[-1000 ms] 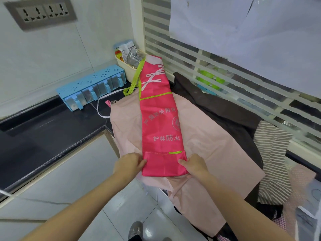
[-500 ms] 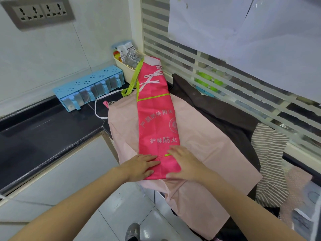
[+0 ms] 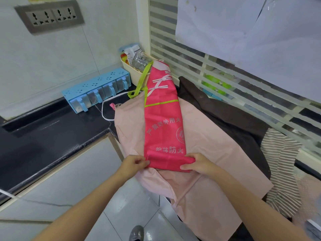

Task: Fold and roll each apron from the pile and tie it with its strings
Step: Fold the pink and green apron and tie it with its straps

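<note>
Left hand (image 3: 132,164) and right hand (image 3: 198,164) each pinch the rolled near end of the folded pink apron (image 3: 162,119).

Pink apron (image 3: 163,122): folded to a narrow strip, lying lengthwise on a pale pink apron (image 3: 217,153) at the counter (image 3: 52,136) corner. Near end turned over into a first roll, pinched by left hand (image 3: 132,164) and right hand (image 3: 198,164). Green strap (image 3: 144,79) trails at far end.

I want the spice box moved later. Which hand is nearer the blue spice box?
Left. The left hand grips the red apron's near-left corner, below the blue spice box; the right hand grips its right corner, farther off.
</note>
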Demonstrator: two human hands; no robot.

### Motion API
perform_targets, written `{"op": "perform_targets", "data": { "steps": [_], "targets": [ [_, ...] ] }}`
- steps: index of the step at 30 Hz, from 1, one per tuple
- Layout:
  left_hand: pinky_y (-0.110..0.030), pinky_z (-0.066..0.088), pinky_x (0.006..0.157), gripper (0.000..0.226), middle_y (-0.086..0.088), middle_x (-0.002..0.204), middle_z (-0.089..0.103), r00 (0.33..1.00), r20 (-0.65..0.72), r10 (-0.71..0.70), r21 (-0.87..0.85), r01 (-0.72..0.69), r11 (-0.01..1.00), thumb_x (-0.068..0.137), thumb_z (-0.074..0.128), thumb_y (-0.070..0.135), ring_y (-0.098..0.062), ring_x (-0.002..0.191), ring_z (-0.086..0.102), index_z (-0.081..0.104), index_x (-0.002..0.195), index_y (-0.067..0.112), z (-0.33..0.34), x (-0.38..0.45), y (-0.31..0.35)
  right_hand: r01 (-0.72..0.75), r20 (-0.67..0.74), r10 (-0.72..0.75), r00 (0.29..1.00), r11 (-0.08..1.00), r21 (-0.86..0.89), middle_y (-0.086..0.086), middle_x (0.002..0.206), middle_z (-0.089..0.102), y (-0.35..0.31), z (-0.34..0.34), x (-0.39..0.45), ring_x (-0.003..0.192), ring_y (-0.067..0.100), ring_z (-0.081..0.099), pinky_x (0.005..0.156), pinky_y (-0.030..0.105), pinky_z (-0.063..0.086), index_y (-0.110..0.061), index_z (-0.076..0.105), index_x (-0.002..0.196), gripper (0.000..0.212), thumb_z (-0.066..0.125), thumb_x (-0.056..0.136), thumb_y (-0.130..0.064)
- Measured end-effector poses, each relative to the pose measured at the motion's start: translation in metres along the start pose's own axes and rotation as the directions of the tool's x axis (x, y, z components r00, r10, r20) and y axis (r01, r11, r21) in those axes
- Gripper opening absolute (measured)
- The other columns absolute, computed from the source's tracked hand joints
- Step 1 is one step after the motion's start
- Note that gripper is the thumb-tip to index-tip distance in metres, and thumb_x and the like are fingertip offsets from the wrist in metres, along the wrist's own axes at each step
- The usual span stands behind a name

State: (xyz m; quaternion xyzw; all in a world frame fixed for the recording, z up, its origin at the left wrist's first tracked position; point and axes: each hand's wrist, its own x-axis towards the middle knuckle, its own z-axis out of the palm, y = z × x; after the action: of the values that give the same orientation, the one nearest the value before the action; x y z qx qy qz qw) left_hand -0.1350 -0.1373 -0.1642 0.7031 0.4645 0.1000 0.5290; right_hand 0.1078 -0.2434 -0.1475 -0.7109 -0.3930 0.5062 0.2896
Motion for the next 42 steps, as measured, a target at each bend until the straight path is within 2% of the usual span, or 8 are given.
{"op": "perform_targets", "data": {
  "steps": [13,17,20,23,29,33,36,42],
  "targets": [
    [-0.026,0.025,0.048,0.048,-0.002,0.055,0.037,0.983,-0.090,-0.161,0.410,0.184,0.893,0.096,0.050,0.022,-0.019,0.055,0.037,0.033,0.053,0.011,0.007,0.017,0.018,-0.190,-0.324,0.095,0.941,0.942,-0.276,0.016,0.099,0.069,-0.005,0.024,0.029,0.081,0.025,0.062,0.062,0.022,0.035,-0.005,0.068,0.092,0.019,0.068,0.084,-0.023],
    [-0.036,0.045,0.085,0.029,-0.017,0.104,0.054,0.929,-0.330,0.170,0.448,-0.005,0.894,0.091,0.047,0.025,-0.034,0.095,0.055,0.060,0.096,-0.001,0.007,0.015,0.014,-0.223,-0.314,0.138,0.940,0.941,-0.255,0.014,0.105,0.068,0.001,0.030,0.034,0.095,0.028,0.065,0.073,0.028,0.046,-0.003,0.067,0.107,0.031,0.068,0.085,-0.024],
    [-0.047,0.033,0.109,0.074,-0.017,0.144,0.041,0.897,0.053,0.440,0.682,-0.354,0.640,0.083,0.028,0.052,-0.033,0.133,0.039,0.045,0.135,0.002,0.009,0.018,0.008,-0.225,-0.299,0.139,0.944,0.935,-0.274,0.015,0.108,0.068,0.004,0.031,0.037,0.098,0.029,0.064,0.082,0.032,0.049,-0.003,0.065,0.111,0.033,0.066,0.086,-0.025],
    [-0.035,-0.013,0.113,0.098,-0.002,0.157,-0.008,0.896,0.388,0.217,0.800,-0.444,0.403,0.068,-0.001,0.068,-0.020,0.145,-0.010,0.003,0.151,0.016,0.013,0.017,0.009,-0.207,-0.246,0.141,0.959,0.940,-0.270,0.015,0.112,0.066,0.005,0.031,0.038,0.102,0.029,0.062,0.088,0.034,0.049,-0.002,0.062,0.116,0.035,0.063,0.088,-0.024],
    [-0.037,-0.002,0.118,0.077,-0.010,0.159,0.004,0.909,0.412,0.058,0.862,-0.410,0.297,0.093,0.034,0.058,-0.021,0.146,0.007,0.001,0.151,0.020,0.016,0.020,0.018,-0.166,-0.345,0.012,0.938,0.892,-0.420,0.014,0.119,0.058,0.003,0.025,0.023,0.109,0.030,0.056,0.087,0.032,0.042,0.000,0.048,0.123,0.045,0.064,0.088,-0.025],
    [-0.034,0.007,0.116,0.101,-0.010,0.156,0.020,0.903,0.417,0.105,0.867,-0.430,0.253,0.063,-0.005,0.066,-0.022,0.141,0.023,0.012,0.151,0.020,0.018,0.018,0.020,0.159,-0.211,-0.442,0.872,0.662,-0.733,0.014,0.128,0.049,0.006,0.025,0.009,0.115,0.033,0.049,0.095,0.043,0.045,-0.005,0.051,0.126,0.070,0.055,0.076,-0.054],
    [-0.033,0.014,0.114,0.096,-0.008,0.155,0.023,0.905,0.419,0.073,0.838,-0.417,0.351,0.066,0.001,0.063,-0.023,0.139,0.028,0.017,0.150,0.021,0.014,0.020,0.021,0.179,0.038,-0.226,0.973,0.648,-0.740,0.005,0.147,0.037,0.006,0.024,0.006,0.136,0.022,0.032,0.111,0.032,0.024,-0.012,0.042,0.140,0.111,0.037,0.059,-0.087],
    [-0.024,0.036,0.101,0.036,-0.002,0.130,0.056,0.947,0.318,0.039,0.399,-0.171,0.901,0.097,0.048,0.016,-0.018,0.118,0.051,0.052,0.132,0.015,-0.006,0.027,0.018,0.111,-0.006,-0.137,0.991,0.826,-0.553,0.008,0.123,0.060,0.004,0.007,0.015,0.114,0.021,0.055,0.088,0.016,0.036,-0.009,0.055,0.128,0.066,0.057,0.067,-0.034]
  ]
}}
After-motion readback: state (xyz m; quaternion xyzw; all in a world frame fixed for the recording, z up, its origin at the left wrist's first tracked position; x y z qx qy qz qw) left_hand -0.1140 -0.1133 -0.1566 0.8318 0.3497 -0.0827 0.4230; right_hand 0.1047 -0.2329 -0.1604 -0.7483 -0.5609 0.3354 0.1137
